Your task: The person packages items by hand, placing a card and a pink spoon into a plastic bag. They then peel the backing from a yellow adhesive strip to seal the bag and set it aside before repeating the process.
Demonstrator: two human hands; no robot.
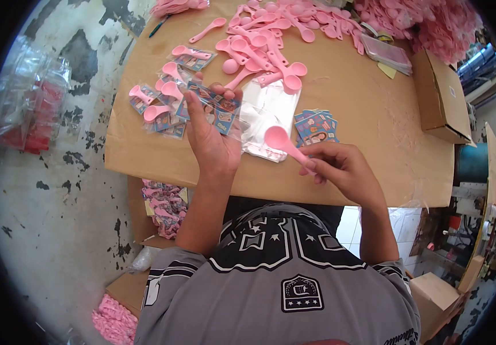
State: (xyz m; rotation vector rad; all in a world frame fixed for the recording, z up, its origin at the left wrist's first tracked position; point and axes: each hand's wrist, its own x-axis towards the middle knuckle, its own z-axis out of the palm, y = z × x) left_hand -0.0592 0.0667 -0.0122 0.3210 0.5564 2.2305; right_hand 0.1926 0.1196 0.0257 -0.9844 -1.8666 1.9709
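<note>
Presently, the person's left hand point(218, 146) is cradling a blue printed card in a clear plastic sleeve point(223, 117), its palm turned up and its thumb raised beside the near-left part of the brown-covered table point(374, 172). The right hand point(343, 169) is pinching a pink plastic spoon point(277, 138) by its handle above the near edge, with the round bowl pointing toward the left hand.

Between the hands, a stack of clear plastic bags point(282, 106) is lying flat, while a fanned stack of blue cards point(318, 123) is resting just to its right. Filled clear packets point(157, 112) are overlapping near the left edge, and a heap of loose pink spoons point(254, 52) is spreading toward the far edge, some of them touching the bags.

Risks, as judged: the sleeve's thin film could crease or tear if the spoon's wide bowl were catching its rim; a light fingertip pinch could let the spoon rotate or drop; a brushing wrist could shift the slippery bags.
</note>
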